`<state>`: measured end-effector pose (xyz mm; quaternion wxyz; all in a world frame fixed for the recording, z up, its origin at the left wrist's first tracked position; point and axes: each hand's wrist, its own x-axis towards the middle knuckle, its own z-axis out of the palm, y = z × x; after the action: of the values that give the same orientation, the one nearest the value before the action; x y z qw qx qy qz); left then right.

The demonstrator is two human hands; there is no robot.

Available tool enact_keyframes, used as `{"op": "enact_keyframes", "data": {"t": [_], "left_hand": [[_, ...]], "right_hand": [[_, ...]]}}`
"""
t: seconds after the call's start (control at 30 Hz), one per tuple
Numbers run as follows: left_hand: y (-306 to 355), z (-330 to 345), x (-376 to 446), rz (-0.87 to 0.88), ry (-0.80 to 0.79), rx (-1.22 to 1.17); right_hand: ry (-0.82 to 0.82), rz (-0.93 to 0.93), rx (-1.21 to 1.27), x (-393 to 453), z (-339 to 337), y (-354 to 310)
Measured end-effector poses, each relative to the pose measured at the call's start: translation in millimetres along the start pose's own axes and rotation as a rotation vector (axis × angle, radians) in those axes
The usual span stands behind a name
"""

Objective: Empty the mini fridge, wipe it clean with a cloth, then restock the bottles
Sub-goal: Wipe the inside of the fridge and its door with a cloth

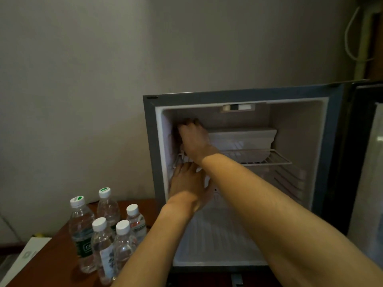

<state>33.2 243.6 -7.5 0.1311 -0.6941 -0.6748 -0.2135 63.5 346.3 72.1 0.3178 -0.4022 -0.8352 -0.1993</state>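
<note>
The grey mini fridge [149, 141] stands open with no bottles inside. My right hand [193, 139] is at the upper left inner wall, fingers curled on a pale cloth [173, 139] that lies against the wall. My left hand [186, 187] reaches in below it, with straight fingers touching the front left end of the wire shelf [269, 160]. A white tray [242, 137] rests on that shelf. Several water bottles [103, 241] with white caps stand upright on the wooden table [62, 255], left of the fridge.
The fridge door [364, 162] hangs open at the right edge. A white box [27, 253] lies at the table's left end. A grey wall rises behind, and a white cable [352, 38] hangs in the upper right corner.
</note>
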Motion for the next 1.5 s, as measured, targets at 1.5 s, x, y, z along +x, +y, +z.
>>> {"op": "enact_keyframes", "data": {"t": [1.5], "left_hand": [[4, -4, -4, -0.040, 0.030, -0.069]], "right_hand": [[-0.022, 0.060, -0.076, -1, 7, 2]]}}
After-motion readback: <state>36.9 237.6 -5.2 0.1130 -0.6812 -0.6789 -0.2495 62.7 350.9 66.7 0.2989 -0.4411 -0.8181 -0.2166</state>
